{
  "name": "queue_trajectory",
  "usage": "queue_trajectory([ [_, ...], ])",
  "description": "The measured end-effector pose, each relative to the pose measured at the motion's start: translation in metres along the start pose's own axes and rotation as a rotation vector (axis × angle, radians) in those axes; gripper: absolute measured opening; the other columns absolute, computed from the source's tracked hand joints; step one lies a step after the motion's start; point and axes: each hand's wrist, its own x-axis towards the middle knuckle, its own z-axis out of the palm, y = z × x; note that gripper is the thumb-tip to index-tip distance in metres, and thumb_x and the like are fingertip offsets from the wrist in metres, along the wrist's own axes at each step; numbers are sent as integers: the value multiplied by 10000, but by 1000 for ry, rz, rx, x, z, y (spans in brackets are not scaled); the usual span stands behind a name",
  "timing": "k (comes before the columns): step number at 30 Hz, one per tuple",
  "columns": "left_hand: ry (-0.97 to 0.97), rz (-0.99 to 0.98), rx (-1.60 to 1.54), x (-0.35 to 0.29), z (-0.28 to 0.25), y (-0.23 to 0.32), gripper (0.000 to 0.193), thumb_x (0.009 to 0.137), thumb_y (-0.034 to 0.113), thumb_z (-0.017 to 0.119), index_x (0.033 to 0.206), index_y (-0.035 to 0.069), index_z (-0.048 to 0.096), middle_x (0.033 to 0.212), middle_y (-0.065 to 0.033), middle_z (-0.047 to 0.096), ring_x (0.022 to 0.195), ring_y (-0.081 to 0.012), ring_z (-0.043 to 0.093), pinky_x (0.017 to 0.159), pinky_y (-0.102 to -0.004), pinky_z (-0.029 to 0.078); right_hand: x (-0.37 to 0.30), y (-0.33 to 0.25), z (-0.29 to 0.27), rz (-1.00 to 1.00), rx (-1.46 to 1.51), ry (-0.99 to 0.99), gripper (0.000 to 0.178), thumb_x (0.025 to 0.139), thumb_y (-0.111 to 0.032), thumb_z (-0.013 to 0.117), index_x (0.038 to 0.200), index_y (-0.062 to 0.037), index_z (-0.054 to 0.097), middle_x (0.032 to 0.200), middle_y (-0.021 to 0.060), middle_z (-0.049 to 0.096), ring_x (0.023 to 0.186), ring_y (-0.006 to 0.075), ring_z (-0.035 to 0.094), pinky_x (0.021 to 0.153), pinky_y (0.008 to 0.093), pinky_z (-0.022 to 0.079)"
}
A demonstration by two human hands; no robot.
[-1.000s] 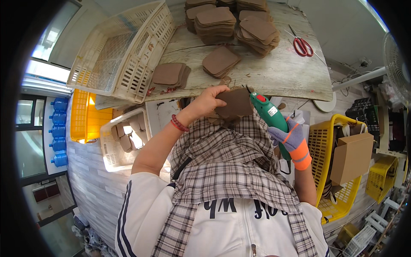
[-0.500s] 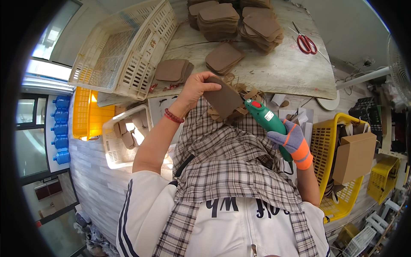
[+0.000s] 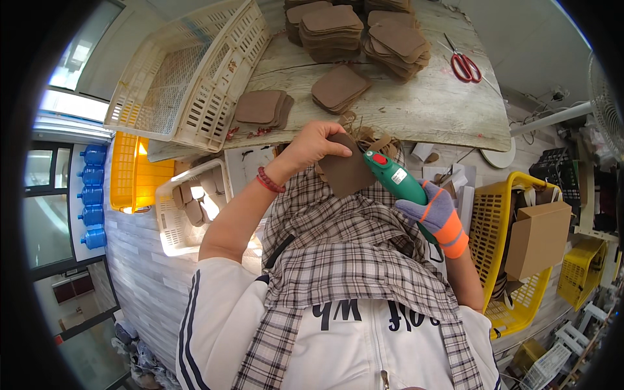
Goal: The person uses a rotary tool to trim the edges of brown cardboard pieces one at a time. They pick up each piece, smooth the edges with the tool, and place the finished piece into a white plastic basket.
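Note:
My left hand [image 3: 312,144], bare with a red beaded bracelet at the wrist, pinches the upper edge of a brown flat piece with rounded corners [image 3: 344,170]. In my right hand [image 3: 439,211], wearing a grey and orange glove, is a pair of green electric scissors [image 3: 400,182] with a red button. The tool's head is at the piece's right edge; its blade is too small to make out. Thin brown offcut strips [image 3: 378,142] lie just behind, over my lap. On the table, a small stack of brown pieces [image 3: 340,87] and a lower one [image 3: 260,106] are closest.
Taller brown stacks [image 3: 330,29] and red-handled scissors [image 3: 465,67] occupy the worn table [image 3: 448,117]. A white crate [image 3: 211,91] stands at its left. Below are a white basket of brown pieces [image 3: 170,227] and, right, a yellow basket [image 3: 487,214] with a cardboard box [image 3: 538,237].
My left hand has come slightly right and down, turning the brown piece more upright. The electric scissors and my right hand have shifted a little left, along the piece's edge.

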Motion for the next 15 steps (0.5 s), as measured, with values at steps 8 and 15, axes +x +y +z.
queue_trajectory([
  [8,-87,195,197,7,8,5,435,707,-27,694,1117,55,576,940,-23,647,867,-90,588,817,-237,455,7,-8,2,45,106,-41,429,752,-222,770,1037,29,570,746,34,621,612,58,566,536,195,464],
  [15,85,-9,-263,19,-8,-4,396,787,-31,628,1166,15,522,1045,-86,598,969,-164,583,860,-294,489,12,-6,0,-12,162,114,424,759,-196,760,1057,32,564,711,21,615,582,69,563,511,199,459],
])
